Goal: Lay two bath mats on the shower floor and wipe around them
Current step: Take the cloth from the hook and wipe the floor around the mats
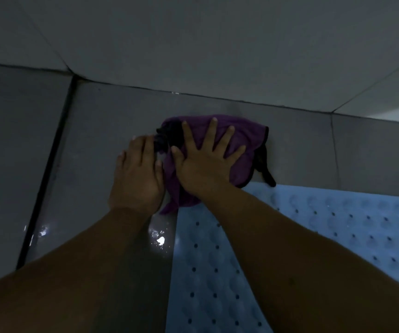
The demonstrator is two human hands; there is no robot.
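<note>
Head view. Grey tiled shower floor (112,131) was recorded in dim light, bounded at the far side by a pale tiled wall (193,44); a dark grout line (47,169) ran down the left of the floor, and wet glints (160,239) were noted on the tile between the forearms.

Item: bath mat (313,224), pale blue, dimpled and perforated with small dark holes. It was laid flat on the floor at lower right, its near-left edge running beside the wet patch. Only one mat was seen; whether a second lay out of frame could not be told.

Item: purple cloth (241,140), bunched, with a darker trim or black portion showing at its left end and trailing at its right. It was found on the floor close to the wall, its lower edge touching or just overlapping the far corner of the mat.

Item: right hand (205,162). It was pressed flat on the cloth, fingers (227,135) spread wide and straight, nothing being gripped.

Item: left hand (137,174). It was laid on the floor tile just beside the cloth's left end, fingers extended and held close together, the tips touching the dark bunched part. No curl around the cloth was seen.
</note>
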